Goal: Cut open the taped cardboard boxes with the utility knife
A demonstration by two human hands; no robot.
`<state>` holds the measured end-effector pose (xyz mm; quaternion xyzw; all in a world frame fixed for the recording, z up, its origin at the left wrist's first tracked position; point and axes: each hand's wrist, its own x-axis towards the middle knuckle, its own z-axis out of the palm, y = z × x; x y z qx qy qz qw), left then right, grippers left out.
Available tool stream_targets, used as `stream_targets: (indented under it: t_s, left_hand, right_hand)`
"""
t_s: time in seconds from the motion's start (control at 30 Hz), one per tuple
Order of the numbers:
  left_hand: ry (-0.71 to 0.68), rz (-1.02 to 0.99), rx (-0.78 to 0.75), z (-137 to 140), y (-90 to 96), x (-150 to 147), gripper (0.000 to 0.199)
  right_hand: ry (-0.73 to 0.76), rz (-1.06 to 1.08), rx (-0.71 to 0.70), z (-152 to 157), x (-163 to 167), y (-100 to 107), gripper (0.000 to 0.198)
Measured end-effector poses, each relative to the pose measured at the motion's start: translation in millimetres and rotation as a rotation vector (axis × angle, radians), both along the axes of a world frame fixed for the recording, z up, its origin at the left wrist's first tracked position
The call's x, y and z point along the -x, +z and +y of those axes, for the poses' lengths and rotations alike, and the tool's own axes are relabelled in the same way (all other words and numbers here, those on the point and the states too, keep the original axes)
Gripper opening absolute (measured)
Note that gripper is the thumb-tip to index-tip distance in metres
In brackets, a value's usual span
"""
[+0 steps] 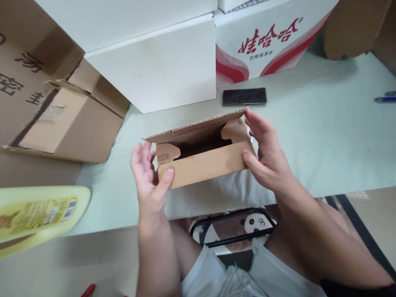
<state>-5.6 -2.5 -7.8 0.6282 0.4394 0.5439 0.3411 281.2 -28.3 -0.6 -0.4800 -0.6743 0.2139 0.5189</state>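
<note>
A small brown cardboard box (210,164) is held between my two hands over the front part of the table. Its lid flap (194,125) stands partly raised along the far side, and small side flaps fold in at both ends of the dark opening. My left hand (148,177) grips the left end, thumb on the front panel and fingers behind. At the right end, my right hand (266,148) presses its thumb on the front corner, while its fingers reach up by the lid's corner. What lies inside the box is too dark to make out.
Behind the box, a black phone (244,96) lies on the pale green tabletop (324,132). White boxes (173,70) and a red-and-white carton (272,45) stand at the back. Brown cartons (89,128) and a yellow bottle (46,210) are at left; pens (385,99) lie far right.
</note>
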Motion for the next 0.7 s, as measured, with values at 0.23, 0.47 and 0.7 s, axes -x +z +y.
stream_targets:
  t_s: [0.23,0.47,0.7]
  left_hand:
    - [0.072,0.056,0.019,-0.5,0.4,-1.2,0.045]
    - [0.095,0.077,0.04,-0.1,4.3,-3.1,0.033]
    - [0.087,0.066,0.02,0.3,3.6,-2.6,0.03]
  right_hand:
    - [-0.074,-0.052,0.063,-0.5,-2.5,4.1,0.04]
    - [-0.081,-0.049,0.123,-1.2,-2.5,7.8,0.032]
    - [-0.06,-0.047,0.111,-1.5,-5.2,8.7,0.03]
